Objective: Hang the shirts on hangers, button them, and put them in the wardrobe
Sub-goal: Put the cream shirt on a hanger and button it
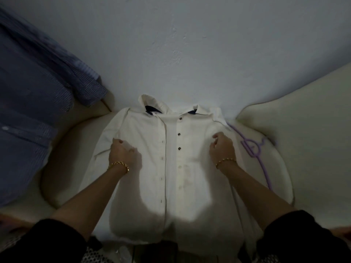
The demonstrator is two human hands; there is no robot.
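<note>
- My left hand [124,151]: fingers curled, gripping the buttonhole panel of the white shirt [148,186].
- My right hand [222,147]: fingers curled on the button panel, pinching cloth as far as I can tell.
- White shirt: flat, front up, collar away from me, on the cream sofa seat [58,168]. Dark buttons lie apart from their holes, so I judge it unbuttoned.
- Purple hanger [254,149]: on the seat, touching the shirt's shoulder edge, not inside the shirt.
- Blue checked shirt [38,92]: draped at my left, no hanger visible.
- Outstanding, by my judgement: hanging, buttoning, wardrobe.
</note>
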